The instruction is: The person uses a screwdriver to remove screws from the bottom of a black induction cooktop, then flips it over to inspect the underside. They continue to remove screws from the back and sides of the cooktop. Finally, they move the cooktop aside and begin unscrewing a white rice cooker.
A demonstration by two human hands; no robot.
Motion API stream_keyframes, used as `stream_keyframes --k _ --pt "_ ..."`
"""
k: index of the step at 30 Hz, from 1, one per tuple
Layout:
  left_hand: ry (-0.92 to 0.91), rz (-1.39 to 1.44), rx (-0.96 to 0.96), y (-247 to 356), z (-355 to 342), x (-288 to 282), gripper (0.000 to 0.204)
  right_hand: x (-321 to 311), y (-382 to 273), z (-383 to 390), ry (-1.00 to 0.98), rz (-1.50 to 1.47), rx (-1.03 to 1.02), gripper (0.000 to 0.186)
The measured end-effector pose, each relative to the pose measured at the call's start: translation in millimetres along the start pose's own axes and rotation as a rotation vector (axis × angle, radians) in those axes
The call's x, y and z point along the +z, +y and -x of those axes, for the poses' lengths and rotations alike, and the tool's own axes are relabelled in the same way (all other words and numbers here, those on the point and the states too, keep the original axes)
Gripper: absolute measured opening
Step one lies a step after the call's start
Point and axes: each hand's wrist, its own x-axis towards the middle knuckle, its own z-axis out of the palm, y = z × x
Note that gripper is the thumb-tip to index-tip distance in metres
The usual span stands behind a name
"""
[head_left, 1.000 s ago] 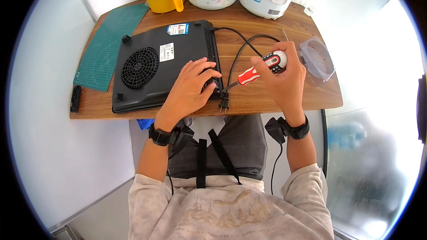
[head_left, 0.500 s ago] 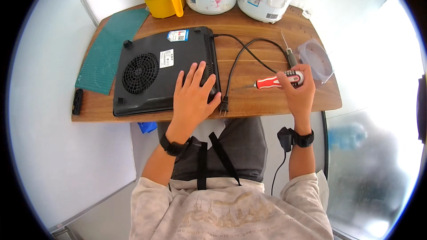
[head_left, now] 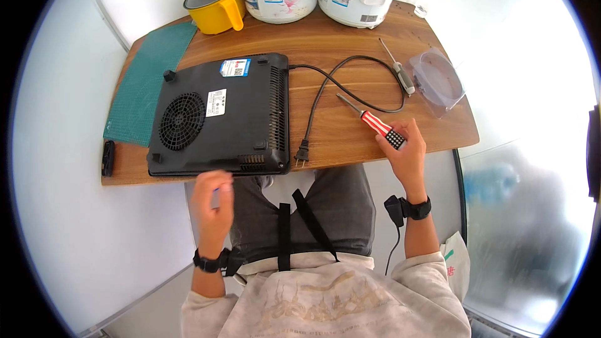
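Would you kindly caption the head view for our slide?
Right hand holds a red-striped screwdriver beside an upturned black induction cooker; left hand hovers free.

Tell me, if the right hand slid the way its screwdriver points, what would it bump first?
Probably the black cord. The right hand holds the red screwdriver aimed up-left across the table, and the cord lies just past its tip. Depth is hard to judge.

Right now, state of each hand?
Left hand: loosely curled, off the table, holding nothing visible.
Right hand: closed on the screwdriver.
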Motion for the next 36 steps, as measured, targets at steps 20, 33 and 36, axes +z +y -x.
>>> stream_keyframes --k 20,33,36 --pt "0.033 0.658 -0.875 -102.5 32.7 -138.1 0.042 40.5 -74.6 16.9 0.041 0.68 -0.271 0.032" --pt "0.176 0.708 -0.864 -115.6 19.0 -191.8 0.073 59.6 -88.7 10.2 -0.114 0.605 -0.244 0.04" --pt "0.12 0.683 -0.859 -114.4 7.0 -190.9 0.076 56.0 -72.5 1.9 -0.066 0.613 -0.367 0.032"
